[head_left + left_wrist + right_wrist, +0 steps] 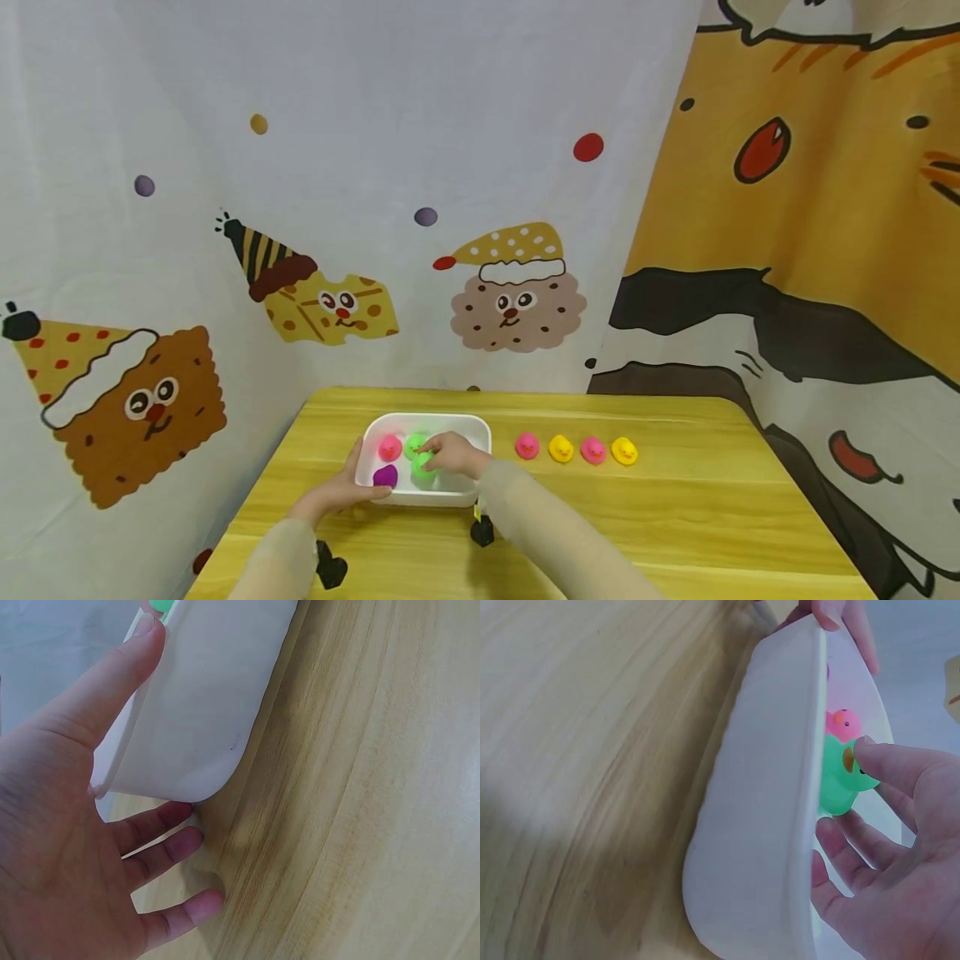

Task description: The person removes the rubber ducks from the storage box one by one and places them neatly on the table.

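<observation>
- Steadying the white plastic bin [431, 501] is the left hand [339, 493]: its thumb lies over the near rim and its other fingers spread around the left end.
- The right hand [452, 455] pinches the nearer green rubber duck [423, 468] between thumb and fingers, inside the bin (whether the duck is clear of the floor cannot be told).
- Beside that duck, within the bin, sit a second green rubber duck [414, 445], a pink rubber duck [389, 448] and a purple toy [386, 477] (its outline is unclear).
- Right of the bin, a row of four ducks, alternating pink [527, 446] and yellow [560, 449], stands on the wooden tabletop [697, 500].
- Hazard, slip: the thumb bears on the duck's rounded head; an off-centre pinch could roll it free.
- Hazard, collision: the second green duck is close by; a sideways sweep could knock it.
- Hazard, bin shift: the right hand works low at the bin's wall; a knock there, with the left hold loose, could skew the bin.
</observation>
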`<act>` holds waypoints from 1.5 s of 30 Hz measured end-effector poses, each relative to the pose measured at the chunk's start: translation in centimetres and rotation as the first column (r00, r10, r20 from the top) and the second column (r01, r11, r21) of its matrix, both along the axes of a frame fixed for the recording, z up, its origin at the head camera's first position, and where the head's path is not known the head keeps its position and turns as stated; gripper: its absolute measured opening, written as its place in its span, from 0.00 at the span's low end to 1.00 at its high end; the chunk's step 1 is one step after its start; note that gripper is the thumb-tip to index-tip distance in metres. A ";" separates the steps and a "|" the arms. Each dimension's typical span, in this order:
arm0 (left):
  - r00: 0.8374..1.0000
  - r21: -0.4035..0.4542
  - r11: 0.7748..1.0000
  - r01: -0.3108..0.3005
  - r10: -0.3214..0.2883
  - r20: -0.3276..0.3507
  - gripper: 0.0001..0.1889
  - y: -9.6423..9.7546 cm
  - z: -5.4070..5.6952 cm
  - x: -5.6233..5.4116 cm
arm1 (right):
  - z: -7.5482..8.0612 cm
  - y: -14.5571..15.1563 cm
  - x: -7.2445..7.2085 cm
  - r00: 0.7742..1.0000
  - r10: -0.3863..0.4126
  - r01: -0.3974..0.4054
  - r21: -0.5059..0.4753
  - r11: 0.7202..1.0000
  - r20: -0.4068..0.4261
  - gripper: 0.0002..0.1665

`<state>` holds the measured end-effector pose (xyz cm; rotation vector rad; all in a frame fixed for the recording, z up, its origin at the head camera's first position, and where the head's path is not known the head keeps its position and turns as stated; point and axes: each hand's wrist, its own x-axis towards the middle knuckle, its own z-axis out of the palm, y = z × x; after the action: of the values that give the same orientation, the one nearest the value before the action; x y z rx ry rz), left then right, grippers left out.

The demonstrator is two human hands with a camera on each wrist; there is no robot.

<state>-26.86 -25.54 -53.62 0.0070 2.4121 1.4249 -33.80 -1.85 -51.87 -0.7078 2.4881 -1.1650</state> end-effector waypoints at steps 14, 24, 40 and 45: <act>0.999 -0.026 0.999 -0.029 0.030 0.012 0.66 0.2 -0.2 0.1 | 1.5 1.8 -0.6 1.000 -0.007 0.007 0.025 1.000 -0.010 0.18; 1.000 -0.012 1.000 -0.016 0.016 0.026 0.66 -0.2 0.0 0.8 | 2.2 3.1 -0.9 0.998 0.009 -0.007 -0.026 1.000 0.068 0.17; 1.000 -0.066 0.998 -0.003 0.004 0.026 0.66 0.1 0.1 0.5 | 3.7 8.2 -1.8 0.996 -0.045 0.052 -0.084 0.995 0.080 0.18; 1.000 -0.065 0.998 -0.006 0.007 0.016 0.67 0.3 0.4 0.5 | 4.6 9.6 -1.4 0.997 -0.058 0.063 -0.085 0.994 0.058 0.19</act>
<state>-26.40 -25.25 -53.25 -0.0278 2.4459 1.3441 -35.19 7.70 -47.30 -0.6178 2.4412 -1.3031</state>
